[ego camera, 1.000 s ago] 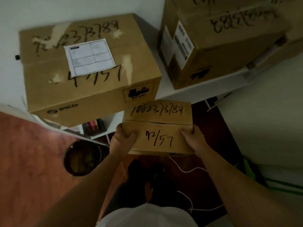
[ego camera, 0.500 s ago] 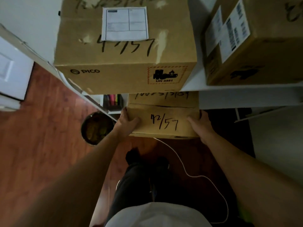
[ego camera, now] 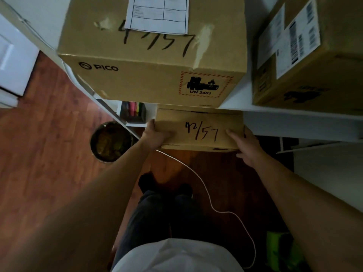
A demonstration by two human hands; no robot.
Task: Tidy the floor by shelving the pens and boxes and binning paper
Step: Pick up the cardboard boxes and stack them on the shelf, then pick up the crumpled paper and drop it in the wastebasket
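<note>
Both hands, left hand (ego camera: 157, 134) and right hand (ego camera: 245, 142), are clasping the small box (ego camera: 198, 128) by its ends, its far edge tucking beneath the shelf (ego camera: 294, 122).

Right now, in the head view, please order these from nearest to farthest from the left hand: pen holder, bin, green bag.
1. Pen holder, just above the left hand, on the lower shelf.
2. Bin, on the floor to its left.
3. Green bag, far lower right.

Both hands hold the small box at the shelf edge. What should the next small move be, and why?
Probably push the small box further in under the top shelf. The left hand and right hand grip its near corners, and its near half juts out over the floor.
</note>
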